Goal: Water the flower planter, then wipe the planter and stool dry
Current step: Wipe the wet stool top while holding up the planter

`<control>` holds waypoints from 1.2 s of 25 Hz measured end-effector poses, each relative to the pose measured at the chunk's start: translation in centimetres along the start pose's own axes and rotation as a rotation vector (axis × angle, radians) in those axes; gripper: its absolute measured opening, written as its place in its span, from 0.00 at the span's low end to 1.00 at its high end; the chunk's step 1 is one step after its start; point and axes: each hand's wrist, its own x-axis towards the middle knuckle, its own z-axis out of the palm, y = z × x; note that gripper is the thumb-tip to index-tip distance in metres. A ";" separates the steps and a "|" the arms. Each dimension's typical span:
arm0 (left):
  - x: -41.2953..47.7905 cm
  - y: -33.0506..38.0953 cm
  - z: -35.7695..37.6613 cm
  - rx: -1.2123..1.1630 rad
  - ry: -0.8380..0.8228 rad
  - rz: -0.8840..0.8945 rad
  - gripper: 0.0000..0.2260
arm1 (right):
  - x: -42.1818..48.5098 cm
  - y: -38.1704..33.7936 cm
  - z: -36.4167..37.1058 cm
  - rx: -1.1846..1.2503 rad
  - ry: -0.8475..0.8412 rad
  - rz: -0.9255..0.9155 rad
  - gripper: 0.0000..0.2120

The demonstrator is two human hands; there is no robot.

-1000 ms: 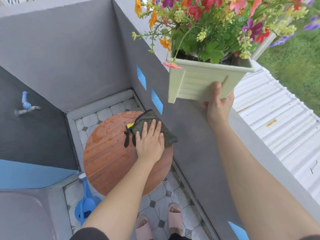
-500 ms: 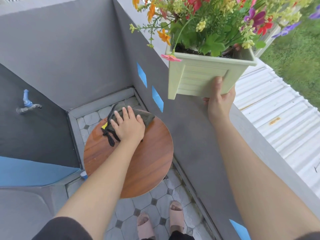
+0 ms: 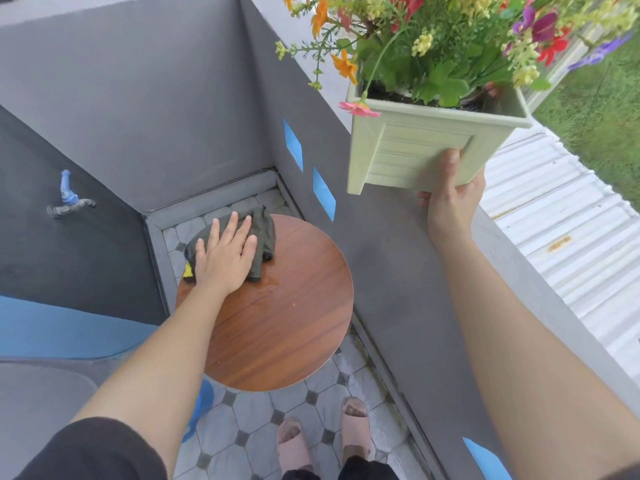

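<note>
Wiping: the stool (image 3: 277, 323) is being dried; a person's left hand (image 3: 227, 258) presses a dark cloth (image 3: 265, 233) flat on the far-left part of the round wooden top.
Left fingers: spread and laid flat on the cloth, palm down, not pinching it.
Stool surface: mostly dry-looking wood grain; a small damp smear shows just beside the cloth, toward the middle.
Planter position: the pale green square planter (image 3: 415, 150) is held up in the air, above and to the right of the stool, over the grey wall ledge (image 3: 398, 258), touching neither.
Right hand: the right hand (image 3: 450, 199) cups the planter from beneath at its near corner, thumb pressed up the front panel; the other fingers are hidden under the base, so their placement cannot be told.
Planter handling: stiff moulded plastic with ribbed panels and a flared rim; filled with soil and freshly watered, it is likely bottom-heavy and possibly slick. A hold under the base or beneath the rim looks surest; the flowers (image 3: 450, 39) are soft and should not be gripped.
Cloth handling: limp, bunches easily, best driven under a flat palm.
Surroundings: tiled floor (image 3: 249, 427) below, a tap (image 3: 67, 199) on the dark wall at left, blue tape marks (image 3: 292, 143) on the wall, corrugated roofing (image 3: 561, 220) beyond the ledge.
</note>
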 end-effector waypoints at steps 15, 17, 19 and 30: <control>-12.0 2.1 3.7 -0.295 0.184 -0.641 0.25 | -0.4 -0.4 -0.2 0.007 -0.016 0.020 0.23; -13.8 3.4 4.2 -0.324 0.177 -0.670 0.25 | -0.4 -0.4 -0.1 0.007 -0.009 0.024 0.23; -15.5 4.6 4.7 -0.353 0.140 -0.673 0.26 | -0.3 -0.3 -0.2 0.009 -0.002 0.029 0.24; -16.4 -2.5 4.3 0.093 0.016 0.162 0.36 | -0.3 -0.2 -0.3 0.015 -0.010 0.017 0.25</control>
